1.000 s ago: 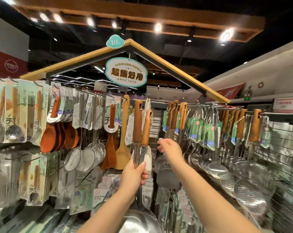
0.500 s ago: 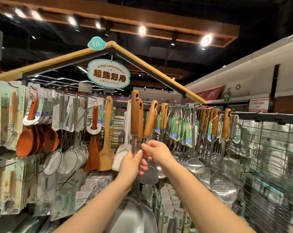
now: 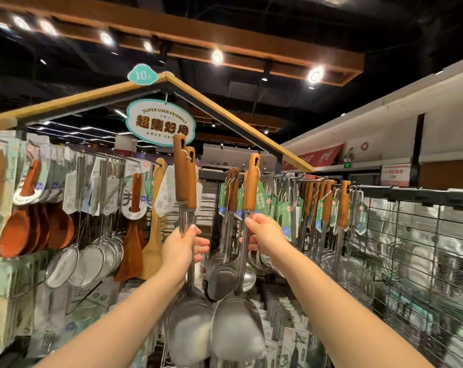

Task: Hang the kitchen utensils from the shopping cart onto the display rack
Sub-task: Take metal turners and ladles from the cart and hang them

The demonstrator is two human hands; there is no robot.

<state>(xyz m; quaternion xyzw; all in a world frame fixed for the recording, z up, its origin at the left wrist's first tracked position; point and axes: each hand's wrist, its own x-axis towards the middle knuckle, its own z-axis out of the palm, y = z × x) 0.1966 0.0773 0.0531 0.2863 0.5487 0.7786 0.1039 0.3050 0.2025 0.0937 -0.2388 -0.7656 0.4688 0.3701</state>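
My left hand (image 3: 181,251) grips the steel shafts of two spatulas (image 3: 185,176) with brown wooden handles, held upright with their blades low by my forearm. My right hand (image 3: 264,235) pinches the shaft of a third steel spatula (image 3: 251,181) with a wooden handle; its top is level with the display rack's hooks (image 3: 241,168), and its blade (image 3: 238,322) hangs below. Whether its handle hole is on a hook I cannot tell. The shopping cart is out of view.
The rack is crowded: wooden spoons (image 3: 36,229) and mesh strainers (image 3: 87,261) at left, wooden turners (image 3: 153,235) in the middle, tagged ladles and skimmers (image 3: 331,208) at right. A wire grid panel (image 3: 424,248) runs along the right. A hanging sign (image 3: 161,123) sits above.
My right hand took one spatula out of the bunch in my left hand and carried it right and up to the hooks. The view tilted upward.
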